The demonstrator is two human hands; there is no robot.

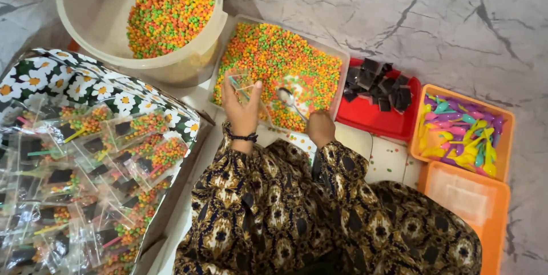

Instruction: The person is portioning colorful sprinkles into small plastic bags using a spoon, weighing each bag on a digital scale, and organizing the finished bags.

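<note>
My left hand (242,109) holds a small clear bag (242,83) upright over the clear tray (341,58) of orange-green-yellow pellets (274,58). My right hand (321,128) grips a metal spoon (287,97), bowl over the pellets just beside the bag. Bucket (91,23) of the same pellets behind; filled packets (85,183) piled at left.

A white marble floor (456,18) with dark veins is seen; on it are set a round bucket (74,18), a clear tray (342,58) of coloured pellets, a red tray (371,121), two orange trays (505,121) and a flowered bag (68,81) of filled packets
</note>
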